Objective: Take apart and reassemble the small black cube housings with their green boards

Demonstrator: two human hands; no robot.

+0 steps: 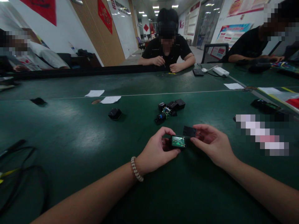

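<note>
Between the thumb and fingers of my left hand [157,150] is a small black case [178,142], its open side facing me and a green circuit board showing inside. My right hand [213,143] pinches a flat black cover [189,131] by its right edge, just above and to the right of the case. Whether the cover touches the case I cannot tell. Beyond my hands lies a pile of black boxes and electronic parts [166,111]. Left of that pile sits a single black box [114,114].
White paper slips [110,99] lie along the table seam. Black cables [25,168] spread at the near left. A white adapter [220,72] with a cord is at the far right. Across the green table [77,149] a person [167,49] sits; others sit left and right.
</note>
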